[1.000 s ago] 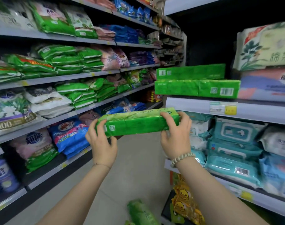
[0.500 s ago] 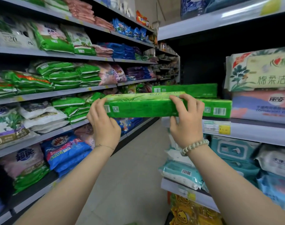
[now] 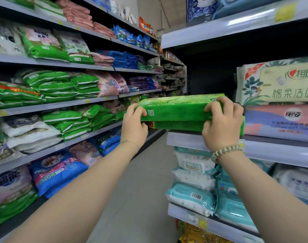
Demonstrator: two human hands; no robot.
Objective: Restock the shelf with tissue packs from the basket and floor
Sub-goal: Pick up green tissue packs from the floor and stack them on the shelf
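Tissue pack [image 3: 176,109] clamped by left hand [image 3: 134,127] and right hand [image 3: 221,127], atop lower pack [image 3: 177,126] at shelf [image 3: 272,146] edge.

I take pink-and-blue towel pack [image 3: 279,122] as landmark. Stacked directly on it: cream face-towel pack [image 3: 279,81], plant print. One tier below it: white wipes packs [image 3: 193,165], and under those teal wipes packs [image 3: 190,197], one with barcode showing. Lower still: yellow bags [image 3: 198,234]. Across grey floor [image 3: 141,190] from it: green bags [image 3: 60,85], blue detergent bags [image 3: 56,172], and higher up pink packs [image 3: 77,14].
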